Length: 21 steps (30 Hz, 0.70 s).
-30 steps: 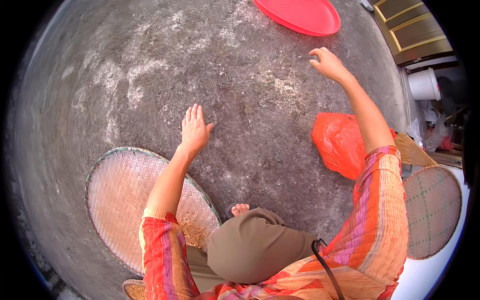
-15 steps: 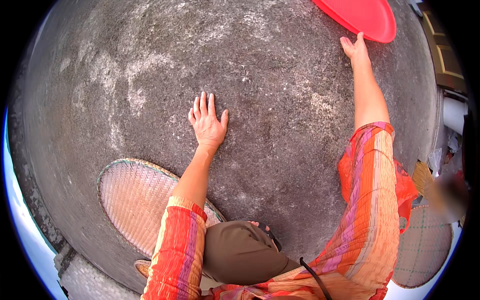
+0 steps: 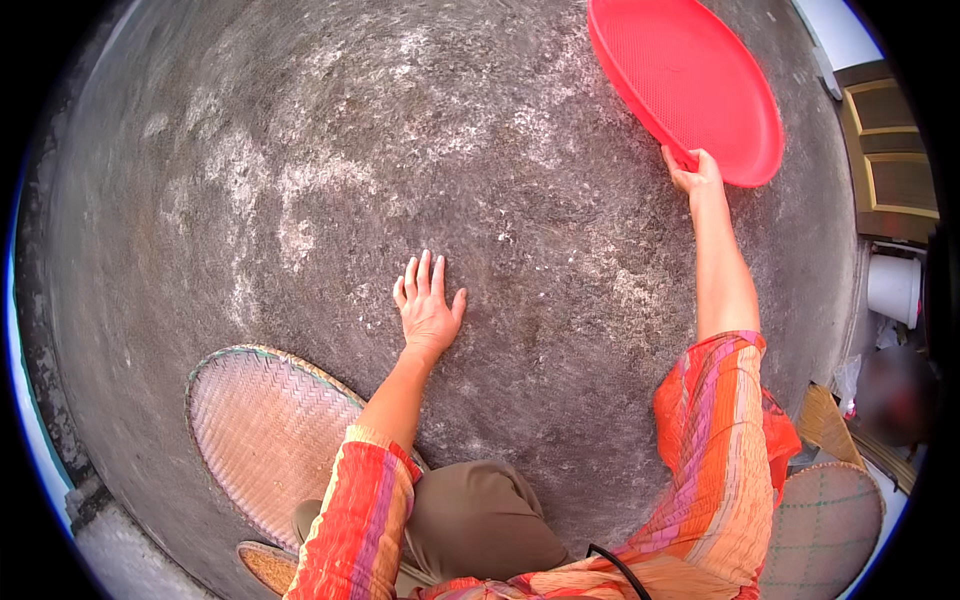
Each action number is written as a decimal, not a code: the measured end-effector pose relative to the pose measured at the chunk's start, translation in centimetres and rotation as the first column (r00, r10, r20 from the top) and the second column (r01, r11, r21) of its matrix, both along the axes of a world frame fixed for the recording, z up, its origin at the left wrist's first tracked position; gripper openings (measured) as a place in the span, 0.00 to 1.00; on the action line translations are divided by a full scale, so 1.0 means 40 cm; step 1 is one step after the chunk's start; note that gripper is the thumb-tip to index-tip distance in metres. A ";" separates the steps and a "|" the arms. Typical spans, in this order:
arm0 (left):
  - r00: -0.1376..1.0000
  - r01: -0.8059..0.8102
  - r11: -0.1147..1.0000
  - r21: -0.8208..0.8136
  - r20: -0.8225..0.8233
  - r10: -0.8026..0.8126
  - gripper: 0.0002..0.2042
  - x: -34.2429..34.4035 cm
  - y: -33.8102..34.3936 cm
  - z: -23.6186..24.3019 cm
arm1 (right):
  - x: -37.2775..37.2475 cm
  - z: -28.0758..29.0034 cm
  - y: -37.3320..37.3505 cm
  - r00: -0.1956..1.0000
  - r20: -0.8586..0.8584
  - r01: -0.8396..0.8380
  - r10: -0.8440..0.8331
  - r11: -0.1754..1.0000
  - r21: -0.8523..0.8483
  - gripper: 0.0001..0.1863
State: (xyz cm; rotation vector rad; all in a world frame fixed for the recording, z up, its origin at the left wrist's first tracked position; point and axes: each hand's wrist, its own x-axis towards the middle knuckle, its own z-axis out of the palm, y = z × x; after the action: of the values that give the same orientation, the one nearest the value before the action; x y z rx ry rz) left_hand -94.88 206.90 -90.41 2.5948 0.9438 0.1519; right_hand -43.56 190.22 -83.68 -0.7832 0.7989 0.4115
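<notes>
My right hand (image 3: 694, 178) reaches far forward at the upper right. Its fingers are closed on the near rim of a large, round red plastic tray (image 3: 705, 90) with a mesh-like bottom. Part of those fingers is hidden by the tray. Left of centre, my left hand (image 3: 430, 318) is held palm down with fingers spread over the grey concrete floor (image 3: 540, 380); nothing is in it. Whether its palm touches the floor I cannot tell. Beside my left forearm lies a big round woven bamboo tray (image 3: 265, 425), partly covered by my sleeve and knee.
A smaller basket with yellowish grain (image 3: 268, 568) sits at lower left. Along the right side are another woven tray (image 3: 825, 525), a straw-coloured broom-like item (image 3: 828, 425), a white bucket (image 3: 893, 288) and a brown panelled door (image 3: 890, 155). Something red and bag-like (image 3: 780, 435) shows behind my right sleeve.
My right hand, at the tray's edge before, now grips its rim. More of the red tray shows, lower in the picture. The whole view has shifted; my left hand remains spread.
</notes>
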 end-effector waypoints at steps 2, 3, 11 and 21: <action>1.000 -0.005 1.000 0.010 0.004 0.005 0.31 -0.017 0.000 -0.001 | -0.142 0.074 -0.027 0.990 0.033 -0.134 0.134 0.991 0.009 0.19; 1.000 -0.011 1.000 0.009 -0.009 0.011 0.31 -0.017 0.000 0.008 | -0.206 0.120 -0.048 0.973 0.082 -0.219 0.217 0.975 0.017 0.22; 0.991 0.096 0.995 0.040 0.094 -0.100 0.30 -0.093 0.034 0.000 | -0.732 0.380 -0.043 0.625 0.311 -0.718 0.716 0.684 -0.131 0.23; 0.880 0.475 0.875 -0.094 0.055 -0.471 0.17 -1.000 -0.177 0.629 | -1.341 0.368 0.065 0.158 0.217 -0.956 0.963 0.204 -0.211 0.13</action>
State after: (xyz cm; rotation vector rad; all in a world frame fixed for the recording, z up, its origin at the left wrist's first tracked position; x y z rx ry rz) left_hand -134.90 199.83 -65.27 2.6266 0.2708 0.0081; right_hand -97.20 192.80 -68.95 -1.3138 -0.1660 1.4340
